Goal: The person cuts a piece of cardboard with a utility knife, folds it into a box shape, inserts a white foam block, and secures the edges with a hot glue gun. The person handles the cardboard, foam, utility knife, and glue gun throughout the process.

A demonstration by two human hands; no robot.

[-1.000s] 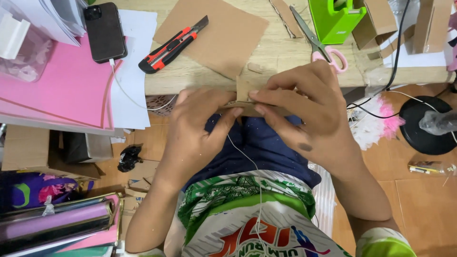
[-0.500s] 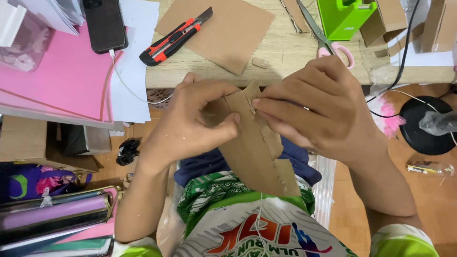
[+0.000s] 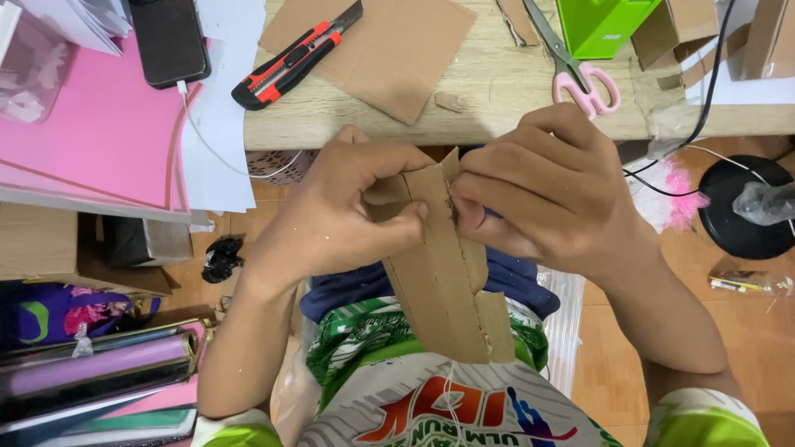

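I hold a long strip of brown cardboard (image 3: 443,277) over my lap, its lower end hanging down toward my shirt. My left hand (image 3: 335,211) pinches the strip's upper left part with thumb and fingers. My right hand (image 3: 551,186) grips the upper right edge, fingers curled over it. The strip is creased lengthwise and folds between the two hands. Both hands are just in front of the wooden table edge (image 3: 497,124).
On the table lie a red and black utility knife (image 3: 294,58), a flat cardboard sheet (image 3: 389,50), pink-handled scissors (image 3: 575,70), a green box (image 3: 600,25) and a black phone (image 3: 170,41) on pink paper (image 3: 91,141). Rolls of paper (image 3: 99,372) lie on the floor at left, a black round base (image 3: 745,211) at right.
The cardboard strip has swung from lying flat between my hands to hanging down lengthwise. Both hands have shifted their grip to its upper end and bent it along the crease.
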